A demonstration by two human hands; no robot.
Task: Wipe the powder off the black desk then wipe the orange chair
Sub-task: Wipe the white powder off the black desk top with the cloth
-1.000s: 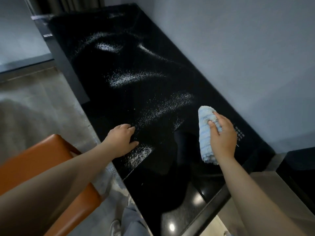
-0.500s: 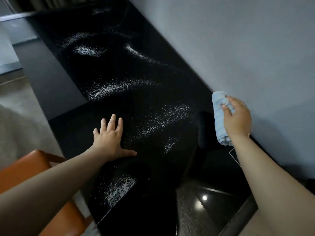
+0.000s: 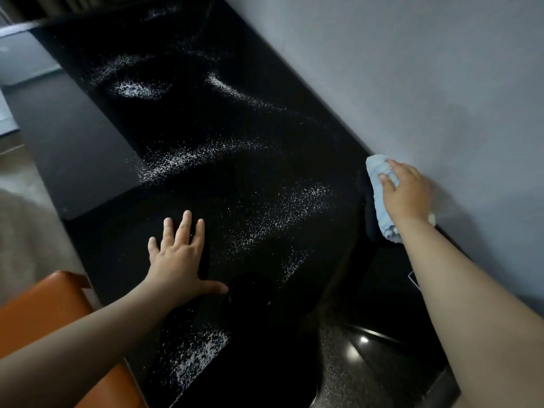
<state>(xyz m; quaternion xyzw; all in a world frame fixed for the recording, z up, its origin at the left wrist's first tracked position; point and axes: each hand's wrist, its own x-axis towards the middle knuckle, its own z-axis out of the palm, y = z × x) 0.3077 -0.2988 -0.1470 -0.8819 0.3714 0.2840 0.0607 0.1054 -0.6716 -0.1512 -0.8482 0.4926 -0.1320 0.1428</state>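
A long glossy black desk (image 3: 223,134) runs along a grey wall, streaked with several patches of white powder (image 3: 182,160). My right hand (image 3: 407,194) presses a folded light blue cloth (image 3: 379,198) onto the desk at its far edge, right against the wall. My left hand (image 3: 179,260) lies flat on the desk with fingers spread, holding nothing, just left of a powder patch. The orange chair (image 3: 44,313) shows at the lower left beside the desk, partly hidden by my left forearm.
The grey wall (image 3: 412,83) borders the desk's whole right side. A lower dark surface (image 3: 67,148) adjoins the desk on the left. Pale floor (image 3: 26,231) lies beyond the chair. Ceiling lights reflect on the desk's near end (image 3: 365,340).
My right hand carried the cloth away from the desk's middle to the wall edge and set it down. My left hand slid forward and spread flat. The view moved closer over the desk.
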